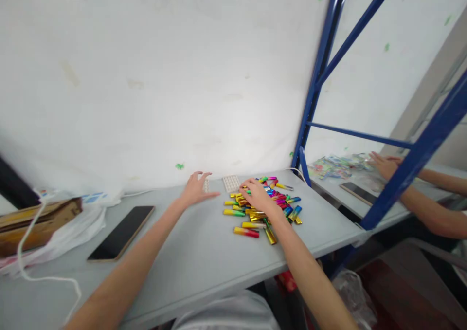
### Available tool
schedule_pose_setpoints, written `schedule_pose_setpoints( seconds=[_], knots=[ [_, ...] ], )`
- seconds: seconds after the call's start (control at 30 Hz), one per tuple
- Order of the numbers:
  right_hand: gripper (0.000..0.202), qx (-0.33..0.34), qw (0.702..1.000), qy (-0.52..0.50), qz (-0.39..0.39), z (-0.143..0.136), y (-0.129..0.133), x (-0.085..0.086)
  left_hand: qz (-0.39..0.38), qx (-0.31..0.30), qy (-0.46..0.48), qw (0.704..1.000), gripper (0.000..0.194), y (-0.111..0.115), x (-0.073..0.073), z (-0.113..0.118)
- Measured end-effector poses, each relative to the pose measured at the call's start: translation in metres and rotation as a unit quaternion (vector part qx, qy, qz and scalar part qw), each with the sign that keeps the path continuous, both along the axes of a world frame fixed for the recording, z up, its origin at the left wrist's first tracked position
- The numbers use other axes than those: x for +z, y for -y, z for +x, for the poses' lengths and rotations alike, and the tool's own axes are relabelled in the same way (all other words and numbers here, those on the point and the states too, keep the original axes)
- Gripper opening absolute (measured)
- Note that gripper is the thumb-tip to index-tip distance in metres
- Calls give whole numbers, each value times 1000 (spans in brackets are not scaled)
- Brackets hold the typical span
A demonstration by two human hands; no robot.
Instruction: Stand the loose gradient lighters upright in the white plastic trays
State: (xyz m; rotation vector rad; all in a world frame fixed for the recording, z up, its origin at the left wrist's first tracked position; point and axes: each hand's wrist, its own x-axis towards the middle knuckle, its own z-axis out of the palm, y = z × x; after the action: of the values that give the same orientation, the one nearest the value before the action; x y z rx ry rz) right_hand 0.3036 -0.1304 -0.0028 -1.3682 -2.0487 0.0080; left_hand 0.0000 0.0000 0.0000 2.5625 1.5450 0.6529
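Observation:
My left hand [196, 191] is open over the table, thumb spread away from the fingers. Just behind its fingers shows part of a white studded block [206, 185], mostly hidden. My right hand [256, 196] lies on a heap of shiny foil tubes [270, 227] in gold, red, green, blue and purple. Its fingers curl down around a tube at the heap's left side, with the fingertips partly hidden. Between my hands, against the wall, sits another white studded block [231, 183]. A single yellow-and-red tube [246, 232] lies at the front of the heap.
A phone [122, 233] lies on the grey table [189, 257] at left, beside a cardboard box [40, 223], plastic bag and white cable [51, 278]. A blue metal frame [308, 120] stands at right. Beyond it, another person's hands [386, 165] are near colourful packets [335, 167] and a phone [358, 192].

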Motion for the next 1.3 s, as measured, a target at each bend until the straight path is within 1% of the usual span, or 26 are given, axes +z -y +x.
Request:
schedule_pose_setpoints(
  seconds=[0.07,0.13,0.17,0.2,0.27,0.37,0.43,0.5,0.57,0.6,0.67,0.73,0.8,0.83,0.9,0.97,1.0,1.03,1.07,1.13,1.23,1.3],
  knots=[
    [18,-11,1000,-14,3,4,0,1,45,-82,30,995,85,9,1,23],
    [18,-24,999,-25,1,8,1,2,24,-167,23,985,45,14,1,47],
    [18,-31,999,-28,-1,9,1,2,10,-185,17,982,31,14,1,58],
    [17,-37,999,-31,-2,10,2,2,1,-192,15,981,24,15,0,67],
    [16,-47,998,-32,-1,12,1,1,-13,-194,14,981,20,14,-3,80],
    [17,-49,998,-32,7,15,-2,-1,-21,-182,25,983,23,13,-8,87],
    [18,-48,998,-35,16,18,-2,0,-19,-172,38,984,26,13,-8,87],
    [19,-55,997,-45,29,22,-1,2,-17,-162,54,985,28,16,-2,83],
    [21,-66,995,-63,47,28,1,5,-15,-154,71,985,31,23,8,72],
    [23,-70,993,-73,57,31,2,7,-14,-153,78,985,31,29,14,63],
    [26,-77,990,-94,76,37,3,9,-14,-156,94,983,34,47,25,38],
    [28,-83,986,-111,90,41,2,10,-27,-175,124,976,38,72,34,6],
    [28,-86,984,-119,95,44,0,10,-49,-181,116,975,41,99,38,-29],
    [28,-87,985,-119,94,44,-1,9,-59,-178,105,977,41,112,37,-45],
    [26,-85,987,-106,84,43,-3,6,-76,-178,70,979,37,132,31,-73],
    [23,-78,993,-73,60,40,-4,3,-78,-174,50,980,35,146,20,-91],
    [22,-70,995,-49,44,38,-4,1,-74,-168,47,982,34,150,14,-96],
    [21,-59,998,-23,26,36,-4,-1,-64,-151,49,985,35,154,8,-98],
    [21,-49,999,4,7,33,-4,-2,-50,-129,53,989,40,158,2,-97],
    [23,-36,998,49,-32,28,-5,-3,-28,-93,47,994,56,165,-9,-88],
    [23,-35,992,96,-75,21,-7,-3,-3,-52,-2,999,73,173,-19,-61],
    [22,-32,990,110,-83,19,-9,-1,16,-29,-41,999,84,172,-21,-42]
  ],
)
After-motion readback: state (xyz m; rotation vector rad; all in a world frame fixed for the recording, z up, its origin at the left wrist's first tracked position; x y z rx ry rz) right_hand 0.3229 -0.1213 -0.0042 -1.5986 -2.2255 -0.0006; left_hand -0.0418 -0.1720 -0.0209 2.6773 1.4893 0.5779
